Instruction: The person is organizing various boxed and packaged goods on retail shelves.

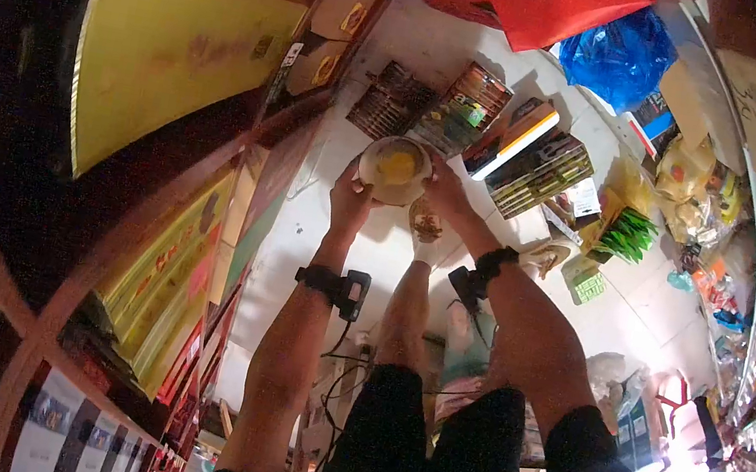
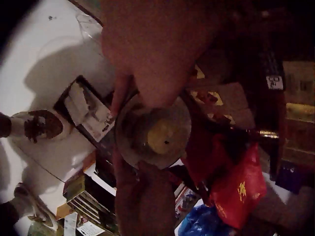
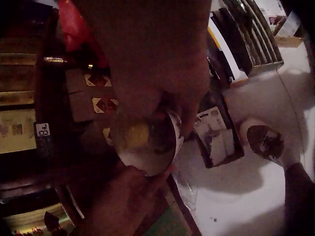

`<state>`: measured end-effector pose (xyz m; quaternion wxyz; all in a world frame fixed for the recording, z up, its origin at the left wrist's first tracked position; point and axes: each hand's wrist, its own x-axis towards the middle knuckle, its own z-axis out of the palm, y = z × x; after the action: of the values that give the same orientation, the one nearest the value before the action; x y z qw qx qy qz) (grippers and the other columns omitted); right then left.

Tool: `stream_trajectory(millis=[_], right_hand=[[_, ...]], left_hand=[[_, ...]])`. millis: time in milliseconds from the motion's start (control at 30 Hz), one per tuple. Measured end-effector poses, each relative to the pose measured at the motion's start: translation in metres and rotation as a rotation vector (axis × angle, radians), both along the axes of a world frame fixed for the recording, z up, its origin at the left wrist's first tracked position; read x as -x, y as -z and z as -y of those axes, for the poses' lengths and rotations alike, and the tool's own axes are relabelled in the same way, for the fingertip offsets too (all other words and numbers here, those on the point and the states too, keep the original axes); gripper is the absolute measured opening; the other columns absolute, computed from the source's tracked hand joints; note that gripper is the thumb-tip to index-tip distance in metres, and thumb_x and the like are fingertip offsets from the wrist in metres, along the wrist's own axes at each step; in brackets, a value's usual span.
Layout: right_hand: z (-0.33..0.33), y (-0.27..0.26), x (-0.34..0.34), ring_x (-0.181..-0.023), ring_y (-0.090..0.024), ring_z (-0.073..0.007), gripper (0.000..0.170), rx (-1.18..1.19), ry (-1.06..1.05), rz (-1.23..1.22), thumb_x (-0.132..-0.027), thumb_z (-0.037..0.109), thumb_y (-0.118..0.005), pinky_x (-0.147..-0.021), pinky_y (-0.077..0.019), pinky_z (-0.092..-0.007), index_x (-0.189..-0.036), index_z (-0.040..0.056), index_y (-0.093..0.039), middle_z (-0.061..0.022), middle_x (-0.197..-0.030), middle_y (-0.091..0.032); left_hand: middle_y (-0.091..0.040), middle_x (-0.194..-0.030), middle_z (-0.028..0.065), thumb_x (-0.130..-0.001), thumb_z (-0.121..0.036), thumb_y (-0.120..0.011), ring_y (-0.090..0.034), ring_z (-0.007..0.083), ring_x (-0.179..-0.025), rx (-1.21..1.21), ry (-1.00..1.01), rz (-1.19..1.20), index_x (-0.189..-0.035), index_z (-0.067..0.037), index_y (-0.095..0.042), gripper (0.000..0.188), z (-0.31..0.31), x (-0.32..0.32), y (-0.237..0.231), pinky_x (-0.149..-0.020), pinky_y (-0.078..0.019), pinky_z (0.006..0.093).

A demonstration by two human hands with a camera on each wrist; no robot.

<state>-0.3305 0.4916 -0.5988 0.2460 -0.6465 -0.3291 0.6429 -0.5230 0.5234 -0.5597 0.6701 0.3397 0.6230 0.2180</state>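
Note:
A round pale bowl (image 1: 392,196) with a yellow round patch (image 1: 398,165) inside is held up in front of the body. My left hand (image 1: 350,201) grips its left side, thumb over the rim. On the opposite side, my right hand (image 1: 445,197) holds the rim with curled fingers. In the left wrist view the bowl (image 2: 130,152) shows its inside, with the yellow patch (image 2: 162,136) off-centre. The right wrist view shows the bowl (image 3: 152,164) tilted between both hands; the fingers beneath it are partly hidden.
Stacked boxes (image 1: 466,101) and dark packs (image 1: 543,176) stand on the white floor ahead. A wooden shelf with yellow boxes (image 1: 182,63) rises at left. Red (image 1: 557,1) and blue bags (image 1: 618,56) lie beyond. A shoe (image 1: 426,219) is just below the bowl.

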Motion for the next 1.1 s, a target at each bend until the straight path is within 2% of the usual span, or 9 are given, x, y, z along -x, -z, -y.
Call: stream_trajectory(millis=[67, 100, 233, 333, 500, 633, 700, 733, 1100], right_hand=[[-0.006, 0.020, -0.012, -0.126, -0.054, -0.0293, 0.068, -0.222, 0.002, 0.230, -0.081, -0.001, -0.053, -0.104, -0.0431, -0.0377, -0.147, 0.0107, -0.040, -0.0194, -0.138, -0.054], [-0.033, 0.001, -0.028, -0.118, -0.059, -0.0290, 0.067, -0.006, -0.078, 0.168, -0.082, -0.001, -0.052, -0.100, -0.0461, -0.0390, -0.147, 0.0093, -0.039, -0.0181, -0.135, -0.057], [-0.085, 0.030, -0.055, -0.112, -0.060, -0.0397, 0.059, -0.064, 0.031, 0.266, -0.083, 0.003, -0.055, -0.096, -0.0503, -0.0450, -0.141, 0.0018, -0.045, -0.0288, -0.131, -0.056], [-0.107, 0.104, -0.077, -0.121, -0.055, -0.0337, 0.059, -0.458, 0.042, 0.281, -0.086, 0.006, -0.057, -0.098, -0.0484, -0.0434, -0.143, 0.0041, -0.043, -0.0243, -0.135, -0.054], [-0.122, 0.106, -0.102, -0.098, -0.066, -0.0248, 0.055, -0.099, 0.509, -0.188, -0.095, 0.008, -0.058, -0.081, -0.0577, -0.0368, -0.146, 0.0056, -0.038, -0.0125, -0.119, -0.059], [-0.069, 0.129, -0.128, -0.098, -0.066, -0.0241, 0.054, -0.405, 0.294, 0.169, -0.097, 0.012, -0.059, -0.083, -0.0574, -0.0359, -0.146, 0.0059, -0.037, -0.0115, -0.119, -0.060], [-0.058, 0.105, -0.143, -0.100, -0.066, -0.0241, 0.056, -0.118, 0.652, -0.357, -0.098, 0.018, -0.059, -0.086, -0.0564, -0.0355, -0.147, 0.0065, -0.036, -0.0110, -0.123, -0.060], [-0.050, 0.100, -0.148, -0.100, -0.066, -0.0241, 0.056, -0.114, 0.663, -0.355, -0.098, 0.018, -0.059, -0.086, -0.0564, -0.0355, -0.147, 0.0065, -0.036, -0.0110, -0.123, -0.060], [0.005, 0.093, -0.188, -0.110, -0.064, -0.0291, 0.050, -0.157, 0.686, -0.264, -0.101, 0.030, -0.053, -0.093, -0.0547, -0.0410, -0.143, 0.0048, -0.041, -0.0144, -0.127, -0.060]], left_hand=[[-0.059, -0.127, 0.0199, -0.090, 0.003, -0.054, -0.069, 0.0326, -0.100, -0.067, 0.048, 0.006, -0.148, -0.008, -0.036, 0.062, -0.021, -0.010, 0.019, -0.074, -0.0639, 0.0445], [-0.062, -0.120, 0.0197, -0.090, -0.003, -0.054, -0.069, 0.0330, -0.098, -0.186, 0.210, -0.187, -0.142, -0.005, -0.041, 0.054, -0.035, -0.015, 0.033, -0.074, -0.0639, 0.0427], [-0.066, -0.110, 0.0199, -0.088, -0.014, -0.059, -0.069, 0.0365, -0.093, -0.241, 0.416, -0.407, -0.134, -0.001, -0.049, 0.048, -0.111, -0.056, 0.063, -0.068, -0.0632, 0.0423], [-0.067, -0.110, 0.0212, -0.088, -0.015, -0.061, -0.070, 0.0376, -0.089, -0.262, 0.247, -0.164, -0.129, 0.000, -0.054, 0.044, -0.163, -0.096, 0.066, -0.064, -0.0620, 0.0437], [-0.065, -0.114, 0.0222, -0.085, -0.016, -0.068, -0.070, 0.0372, -0.092, -0.351, 0.174, -0.176, -0.126, 0.001, -0.056, 0.046, -0.199, -0.125, 0.111, -0.066, -0.0624, 0.0466], [-0.060, -0.122, 0.0233, -0.085, -0.026, -0.072, -0.066, 0.0403, -0.101, -0.252, 0.316, -0.259, -0.133, -0.003, -0.051, 0.057, -0.218, -0.134, 0.198, -0.075, -0.0646, 0.0495], [-0.058, -0.125, 0.0236, -0.086, -0.032, -0.073, -0.064, 0.0420, -0.106, -0.225, 0.340, -0.264, -0.137, -0.006, -0.048, 0.062, -0.224, -0.138, 0.238, -0.079, -0.0655, 0.0503], [-0.057, -0.127, 0.0238, -0.087, -0.036, -0.073, -0.063, 0.0428, -0.108, -0.208, 0.353, -0.266, -0.139, -0.008, -0.047, 0.064, -0.225, -0.139, 0.250, -0.081, -0.0660, 0.0507], [-0.061, -0.125, 0.0213, -0.090, -0.007, -0.061, -0.066, 0.0346, -0.105, -0.158, 0.247, -0.277, -0.130, -0.002, -0.055, 0.040, -0.212, -0.182, 0.238, -0.071, -0.0663, 0.0431]])
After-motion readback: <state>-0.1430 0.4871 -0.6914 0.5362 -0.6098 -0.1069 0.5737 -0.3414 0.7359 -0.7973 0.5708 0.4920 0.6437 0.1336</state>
